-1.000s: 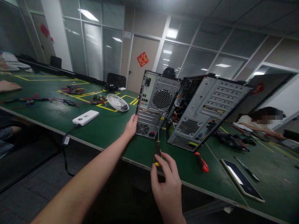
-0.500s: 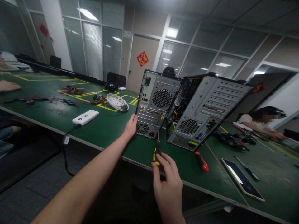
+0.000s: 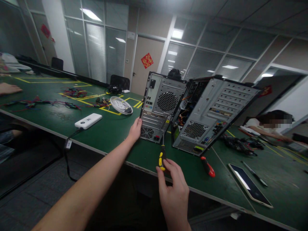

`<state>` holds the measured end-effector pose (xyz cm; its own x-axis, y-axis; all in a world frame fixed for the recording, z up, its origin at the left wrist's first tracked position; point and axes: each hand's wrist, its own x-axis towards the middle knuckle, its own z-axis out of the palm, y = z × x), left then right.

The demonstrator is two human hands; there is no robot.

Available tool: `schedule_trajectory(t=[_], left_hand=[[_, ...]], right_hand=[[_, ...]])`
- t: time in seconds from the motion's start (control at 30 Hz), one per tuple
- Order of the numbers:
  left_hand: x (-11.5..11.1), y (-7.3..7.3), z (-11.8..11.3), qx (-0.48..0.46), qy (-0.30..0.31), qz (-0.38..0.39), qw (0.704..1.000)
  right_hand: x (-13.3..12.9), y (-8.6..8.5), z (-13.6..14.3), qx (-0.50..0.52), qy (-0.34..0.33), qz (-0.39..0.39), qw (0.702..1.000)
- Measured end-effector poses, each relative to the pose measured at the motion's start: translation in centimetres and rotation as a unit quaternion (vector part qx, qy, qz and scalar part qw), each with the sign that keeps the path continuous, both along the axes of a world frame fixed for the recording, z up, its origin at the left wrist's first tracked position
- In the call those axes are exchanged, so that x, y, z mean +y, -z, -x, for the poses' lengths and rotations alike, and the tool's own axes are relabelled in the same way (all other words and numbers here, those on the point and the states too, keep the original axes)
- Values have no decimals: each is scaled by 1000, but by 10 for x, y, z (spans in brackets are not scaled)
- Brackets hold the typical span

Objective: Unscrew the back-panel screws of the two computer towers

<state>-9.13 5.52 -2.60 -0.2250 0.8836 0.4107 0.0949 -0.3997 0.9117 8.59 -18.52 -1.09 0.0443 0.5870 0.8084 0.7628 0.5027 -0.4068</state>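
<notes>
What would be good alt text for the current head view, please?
A right hand holds a black-and-yellow screwdriver at the lower rear of a grey metal computer tower, while the left hand touches its edge; a second grey metal tower stands alongside on a green table.

Left computer tower (image 3: 160, 110) beside right tower (image 3: 211, 112) on table (image 3: 115, 131), screwdriver (image 3: 161, 156) before the former.

Dull metal computer case (image 3: 160, 108)
</notes>
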Motion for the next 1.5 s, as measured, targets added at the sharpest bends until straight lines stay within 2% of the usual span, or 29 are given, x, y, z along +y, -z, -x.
schedule_trajectory(t=[0.57, 0.97, 1.5], left_hand=[[2, 4, 1, 0, 10, -1, 1000], [1, 1, 0, 11, 5, 2, 1000], [0, 2, 1, 4, 11, 5, 1000]], right_hand=[[0, 0, -1, -6, -2, 4, 1000], [-3, 0, -2, -41, -22, 28, 999], [-2, 2, -1, -12, -33, 11, 999]])
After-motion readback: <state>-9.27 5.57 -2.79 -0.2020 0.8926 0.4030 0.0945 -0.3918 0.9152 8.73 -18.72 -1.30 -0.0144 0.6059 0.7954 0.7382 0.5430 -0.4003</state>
